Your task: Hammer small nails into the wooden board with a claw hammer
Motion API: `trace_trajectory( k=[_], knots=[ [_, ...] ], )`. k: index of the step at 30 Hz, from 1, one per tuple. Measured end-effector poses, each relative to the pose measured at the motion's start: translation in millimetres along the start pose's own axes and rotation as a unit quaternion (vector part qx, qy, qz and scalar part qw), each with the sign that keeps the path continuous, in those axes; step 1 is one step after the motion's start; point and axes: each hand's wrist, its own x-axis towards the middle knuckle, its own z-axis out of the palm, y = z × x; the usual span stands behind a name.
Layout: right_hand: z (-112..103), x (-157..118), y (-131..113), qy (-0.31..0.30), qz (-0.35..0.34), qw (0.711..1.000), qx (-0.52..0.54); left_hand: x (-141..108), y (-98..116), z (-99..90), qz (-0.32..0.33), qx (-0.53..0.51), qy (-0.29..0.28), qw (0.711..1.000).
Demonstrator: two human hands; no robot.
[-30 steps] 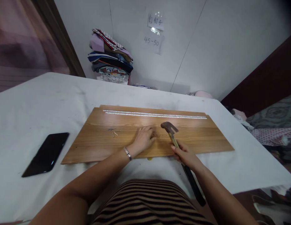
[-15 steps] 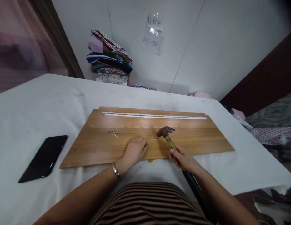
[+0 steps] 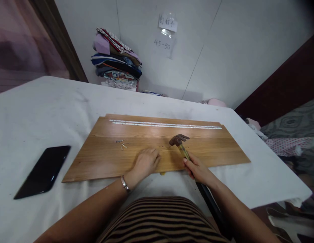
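My right hand (image 3: 196,167) is wrapped around the handle of a claw hammer (image 3: 179,139). The rusty head hangs over a wooden board (image 3: 101,160), and the black end of the handle runs back under my forearm. A row of small dark marks or nail heads (image 3: 163,146) lies beneath and beside the head, too small to tell which. Resting on the board left of the hammer is my left hand (image 3: 146,161), fingers lying on the wood and pointing right, with nothing visible in them. Several loose nails (image 3: 122,145) lie to its left.
Two white measuring strips (image 3: 167,125) run along the board's far side. A black phone-like slab (image 3: 43,172) lies on the white-covered table (image 3: 78,98). Folded clothes (image 3: 117,60) are stacked by the wall, where paper notes (image 3: 163,45) hang.
The view has shifted slightly, so the board and the black slab sit a little further left. Both hands keep nearly the same pose, and the hammer head stays above the board.
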Motion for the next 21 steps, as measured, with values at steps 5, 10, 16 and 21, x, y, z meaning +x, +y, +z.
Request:
trace_trajectory(
  k=[5,10,16,21],
  knots=[
    [-0.3,0.4,-0.4,0.002,0.003,1.0,0.004,0.6,0.8,-0.7,-0.001,0.0,-0.004,1.0],
    [0.0,1.7,2.1,0.003,0.003,1.0,0.008,0.8,1.7,-2.8,-0.004,0.003,-0.015,1.0],
    [1.0,-0.3,0.5,-0.01,0.004,1.0,0.006,1.3,0.8,-3.4,-0.002,-0.001,-0.018,1.0],
    [1.0,0.0,-1.4,0.0,-0.002,1.0,0.013,1.1,1.5,-4.8,-0.001,0.0,-0.025,1.0]
  ],
)
